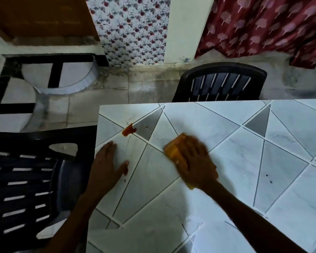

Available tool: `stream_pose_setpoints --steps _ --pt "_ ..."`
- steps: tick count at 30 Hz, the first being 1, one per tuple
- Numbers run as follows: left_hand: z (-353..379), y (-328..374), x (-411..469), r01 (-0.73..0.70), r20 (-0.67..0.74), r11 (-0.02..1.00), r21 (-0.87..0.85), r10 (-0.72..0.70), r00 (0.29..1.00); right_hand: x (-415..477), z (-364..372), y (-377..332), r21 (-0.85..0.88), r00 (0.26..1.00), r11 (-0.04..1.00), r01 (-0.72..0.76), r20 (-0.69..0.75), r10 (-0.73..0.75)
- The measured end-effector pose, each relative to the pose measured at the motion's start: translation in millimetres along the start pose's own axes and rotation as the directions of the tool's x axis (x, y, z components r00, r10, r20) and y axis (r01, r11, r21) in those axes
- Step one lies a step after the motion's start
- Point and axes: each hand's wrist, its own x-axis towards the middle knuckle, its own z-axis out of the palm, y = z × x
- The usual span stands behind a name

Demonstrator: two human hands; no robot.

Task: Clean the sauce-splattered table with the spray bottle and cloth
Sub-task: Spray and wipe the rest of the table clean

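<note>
Left hand (pixel 106 165) lay flat on the white tile-patterned desk (pixel 226 189), fingers spread, holding nothing, just below the red-brown sauce blotch (pixel 129 130). Right hand (pixel 195 161), kinda blurry, pressed flat-fingered on the orange cloth (pixel 175 152), which sat right of and below that blotch, not touching it.

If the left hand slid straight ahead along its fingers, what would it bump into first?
Most likely the red-brown sauce blob on the white tiled table, just beyond the left hand and slightly right of its fingertips; it may only graze it.
</note>
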Motion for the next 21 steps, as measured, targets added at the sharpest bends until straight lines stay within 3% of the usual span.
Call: stream_pose_setpoints --steps 3,5,7,9,12,14,17,19,21 --pt "2 -4 -1 -0.001 -0.012 1.0 -0.001 0.001 1.0 51 -12 10 0.016 0.929 0.931 -0.365 -0.059 0.365" --pt "4 -5 -1 0.01 -0.003 1.0 -0.019 -0.01 1.0 105 -18 -7 0.096 0.864 0.865 -0.493 -0.064 0.5" --pt "4 -6 -1 0.011 -0.001 0.999 -0.03 -0.011 1.0 142 -14 -39 0.104 0.896 0.896 -0.431 -0.071 0.439" --pt "1 -10 -1 0.013 -0.021 1.0 -0.028 -0.013 1.0 144 -2 -77 0.086 0.964 0.968 -0.236 -0.107 0.244" --pt "-3 -19 -3 0.01 -0.059 1.0 -0.024 -0.011 0.998 85 18 -110 0.099 0.998 0.995 0.021 -0.062 -0.015" --pt "-5 -25 -5 0.002 -0.057 0.999 -0.044 -0.005 0.998 44 23 -102 0.089 0.998 0.994 0.062 -0.017 -0.06" --pt "-5 -26 -7 -0.005 -0.053 0.997 -0.073 0.001 0.999 38 13 -64 0.024 0.996 0.996 -0.087 0.0 0.087" --pt "-2 -25 -9 -0.003 -0.056 0.997 -0.08 -0.001 0.998 80 4 -51 0.023 0.955 0.957 -0.288 -0.06 0.289" --pt "2 -24 -11 0.0 -0.069 0.997 -0.083 -0.006 0.998 138 -4 -61 0.076 0.912 0.916 -0.395 -0.091 0.4"
